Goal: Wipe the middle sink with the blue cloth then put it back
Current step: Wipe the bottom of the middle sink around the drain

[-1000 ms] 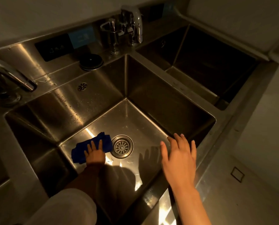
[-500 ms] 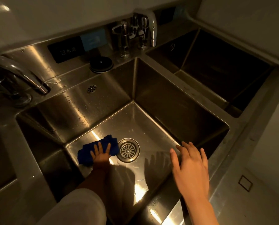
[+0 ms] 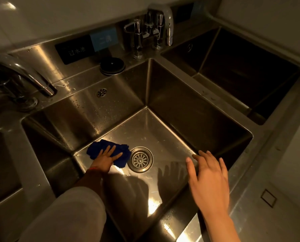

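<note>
The blue cloth [image 3: 118, 151] lies crumpled on the floor of the middle steel sink [image 3: 172, 137], just left of the round drain [image 3: 140, 159]. My left hand [image 3: 107, 157] reaches down into the sink and presses flat on the cloth with straight, spread fingers. My right hand [image 3: 208, 179] hovers above the sink's front right part, fingers spread and holding nothing; its shadow falls on the sink floor.
A tap set [image 3: 151, 30] stands behind the sink's back right corner and a curved spout [image 3: 32, 79] at the left. A round black lid [image 3: 112, 66] sits on the back ledge. Further sinks lie to the right [image 3: 241, 67] and left [image 3: 0, 163].
My left hand has kept pressing the cloth beside the drain, its fingers now angled more to the right. The view has shifted; my right hand stays hovering over the sink.
</note>
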